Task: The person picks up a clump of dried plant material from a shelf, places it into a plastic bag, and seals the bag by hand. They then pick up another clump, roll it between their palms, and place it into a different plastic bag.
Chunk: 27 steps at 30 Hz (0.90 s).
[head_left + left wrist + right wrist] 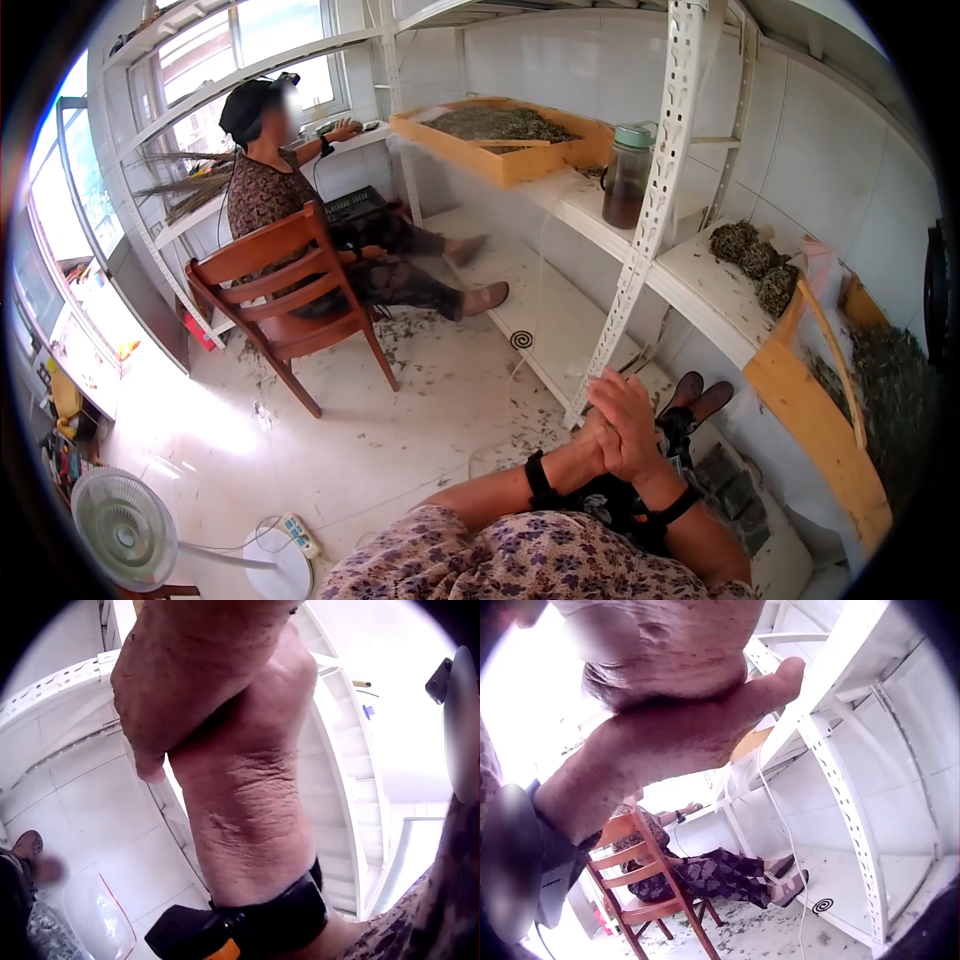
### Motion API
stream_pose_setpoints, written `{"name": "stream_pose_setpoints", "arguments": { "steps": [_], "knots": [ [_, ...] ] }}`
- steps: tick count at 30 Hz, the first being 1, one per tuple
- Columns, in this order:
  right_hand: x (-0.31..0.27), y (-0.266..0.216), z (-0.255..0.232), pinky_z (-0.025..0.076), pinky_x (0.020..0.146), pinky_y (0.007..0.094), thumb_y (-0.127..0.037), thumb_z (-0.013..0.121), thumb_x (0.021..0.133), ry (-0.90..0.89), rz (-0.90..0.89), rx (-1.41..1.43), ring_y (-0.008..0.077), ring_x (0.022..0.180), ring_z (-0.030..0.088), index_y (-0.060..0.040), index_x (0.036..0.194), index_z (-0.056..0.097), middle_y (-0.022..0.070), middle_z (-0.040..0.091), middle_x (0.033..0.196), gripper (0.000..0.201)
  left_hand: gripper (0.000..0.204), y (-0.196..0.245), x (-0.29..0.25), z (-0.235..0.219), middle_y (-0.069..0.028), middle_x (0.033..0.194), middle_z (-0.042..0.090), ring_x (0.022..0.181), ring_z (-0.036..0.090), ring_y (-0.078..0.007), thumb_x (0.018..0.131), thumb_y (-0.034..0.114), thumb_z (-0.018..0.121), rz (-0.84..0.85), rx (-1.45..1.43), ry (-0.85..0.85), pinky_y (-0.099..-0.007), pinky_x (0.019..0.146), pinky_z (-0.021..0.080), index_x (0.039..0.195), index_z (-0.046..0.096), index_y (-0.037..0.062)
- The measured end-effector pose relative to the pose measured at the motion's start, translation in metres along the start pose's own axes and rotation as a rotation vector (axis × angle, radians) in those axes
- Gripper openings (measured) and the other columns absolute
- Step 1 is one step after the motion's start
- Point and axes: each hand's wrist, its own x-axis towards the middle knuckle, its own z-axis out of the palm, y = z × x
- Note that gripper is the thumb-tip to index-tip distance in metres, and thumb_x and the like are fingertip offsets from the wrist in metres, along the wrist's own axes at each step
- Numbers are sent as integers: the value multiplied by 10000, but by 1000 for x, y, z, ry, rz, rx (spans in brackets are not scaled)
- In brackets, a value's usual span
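Note:
My two hands meet in front of my lap, with palms together. In the head view my right hand point(637, 428) extends its fingers upward and overlaps much of my left hand point(592, 447), whose fingers are mostly hidden. The left wrist view shows the hands crossed close together above the right wrist's black band point(247, 922). From the right wrist view, the left thumb point(789, 679) sticks out straight below the right hand. No object shows between the hands. Just beyond them rises the perforated white shelf post point(640, 250).
A wooden tray point(500, 170) of dried dark plant matter and a lidded jar point(628, 180) stand on the shelf. Dried clumps point(755, 262) lie near another tray point(820, 440) at right. Someone sits on a wooden chair point(290, 285). A fan point(125, 530) and mosquito coil point(521, 340) are lower down.

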Motion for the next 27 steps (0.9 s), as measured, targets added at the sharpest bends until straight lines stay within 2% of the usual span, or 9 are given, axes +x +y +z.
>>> {"name": "stream_pose_setpoints", "arguments": {
  "steps": [1,3,5,11,12,14,18,23,27],
  "knots": [
    [-3,4,-1,255,981,504,-275,447,857,2,6,-48,392,1181,421,-28,1153,525,177,512,1204,394,339,-3,-5,5,-95,1141,512,1030,521,-193,943,242,318,9,90,39,-288,864,444,1183,444,38],
    [-5,10,-3,252,980,507,-252,462,843,6,14,-140,385,1201,399,-33,1156,522,191,492,1224,387,350,0,-5,5,-100,1158,507,1044,517,-197,948,239,314,-120,-114,68,-292,872,445,1212,424,37],
    [-2,10,-3,254,979,503,-219,476,828,133,67,-108,383,1184,408,-32,1157,519,209,476,1233,381,366,17,6,-4,-99,1170,507,1057,515,-201,954,246,318,-392,-707,48,-297,881,445,1243,403,39],
    [-16,15,8,376,898,435,-113,540,797,230,198,-36,368,1054,487,-16,1162,497,230,484,1197,380,400,30,12,3,-77,1075,539,1013,527,-190,953,372,312,-471,-691,205,-320,880,448,1181,444,70],
    [-20,16,9,404,874,418,-102,555,793,221,216,1,363,1032,500,-16,1158,497,223,494,1182,379,428,29,12,-1,-82,1079,530,1012,526,-198,943,406,325,-407,-690,199,-328,885,445,1187,439,72],
    [-12,6,7,434,832,400,-112,583,788,239,151,120,359,992,519,-17,1124,512,201,516,1130,356,489,25,17,-12,-93,1087,514,1009,524,-215,923,474,352,-274,-690,184,-343,895,440,1198,428,76],
    [-1,-7,0,462,723,388,-95,603,790,229,31,83,326,848,542,-27,1025,545,134,561,1014,252,658,44,19,-3,-140,1160,442,1053,477,-280,841,604,435,-319,-922,335,-448,923,400,1211,404,61],
    [4,-7,3,463,654,343,39,539,722,267,92,187,279,727,555,-18,910,594,104,603,811,204,648,23,25,-17,-134,1160,448,1030,492,-281,857,578,427,-354,-873,339,-450,913,403,1234,394,53],
    [2,-6,2,473,652,321,66,503,685,290,270,336,278,697,577,-6,904,605,124,610,785,252,601,27,27,-11,-104,1098,498,984,521,-257,868,565,410,-369,-810,405,-409,897,419,1222,421,80]
  ]
}}
